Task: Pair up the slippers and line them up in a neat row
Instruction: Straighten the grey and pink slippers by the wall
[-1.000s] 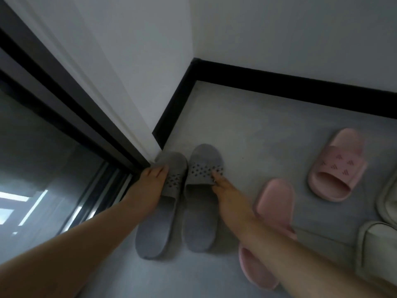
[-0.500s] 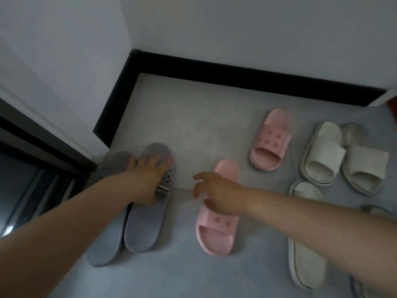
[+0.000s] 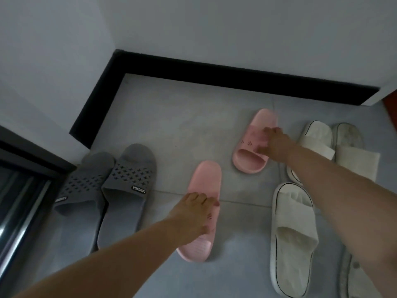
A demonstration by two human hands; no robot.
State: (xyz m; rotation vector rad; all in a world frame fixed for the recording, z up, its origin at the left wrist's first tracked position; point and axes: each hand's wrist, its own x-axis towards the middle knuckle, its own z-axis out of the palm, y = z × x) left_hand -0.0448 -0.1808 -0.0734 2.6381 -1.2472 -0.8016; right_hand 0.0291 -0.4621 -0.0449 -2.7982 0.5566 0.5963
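Note:
Two grey slippers (image 3: 126, 190) lie side by side at the left, by the door frame. A pink slipper (image 3: 204, 183) lies in the middle with its toe pointing away; my left hand (image 3: 193, 214) rests on its strap, fingers curled over it. A second pink slipper (image 3: 255, 134) lies farther back, angled, heel towards me; my right hand (image 3: 272, 143) grips its strap. Several white slippers sit at the right: one (image 3: 292, 239) near me, two more (image 3: 318, 134) behind my right forearm.
A black skirting board (image 3: 193, 69) runs along both walls and meets in the corner at the back left. A dark sliding-door track (image 3: 19, 203) borders the floor on the left. Bare grey floor (image 3: 182, 117) lies between the slippers and the back wall.
My left hand left the grey pair and moved right onto the near pink slipper. My right hand moved from that slipper to the far pink one. The view shifted right.

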